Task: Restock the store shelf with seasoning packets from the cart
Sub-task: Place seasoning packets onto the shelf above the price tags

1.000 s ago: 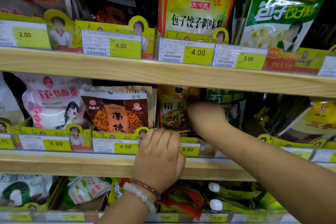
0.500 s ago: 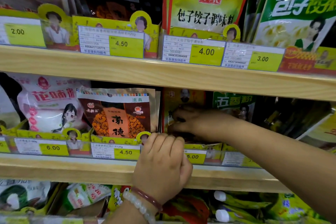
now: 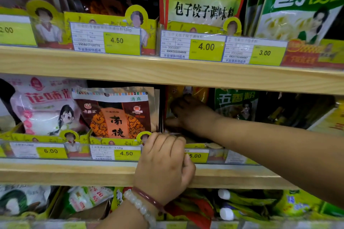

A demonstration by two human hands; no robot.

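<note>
My right hand (image 3: 188, 113) reaches deep into the middle shelf (image 3: 74, 173) and lies against the front of a row of yellow seasoning packets (image 3: 198, 95). Its fingers point up and left and its thumb sticks out low to the left; it is in shadow. My left hand (image 3: 163, 163), with two bracelets at the wrist, has its fingers curled over the clear price rail (image 3: 126, 153) at the shelf's front, thumb beside the 5.00 tag. The cart is out of view.
A brown packet row (image 3: 115, 113) stands left of the yellow one, a pink-white bag (image 3: 42, 108) further left, a green packet (image 3: 236, 102) to the right. The upper shelf board (image 3: 130, 69) hangs close above my right hand. More packets fill the lowest shelf.
My right hand has slid left and upward across the yellow packets, which now stand more upright behind it. My left hand has stayed on the price rail.
</note>
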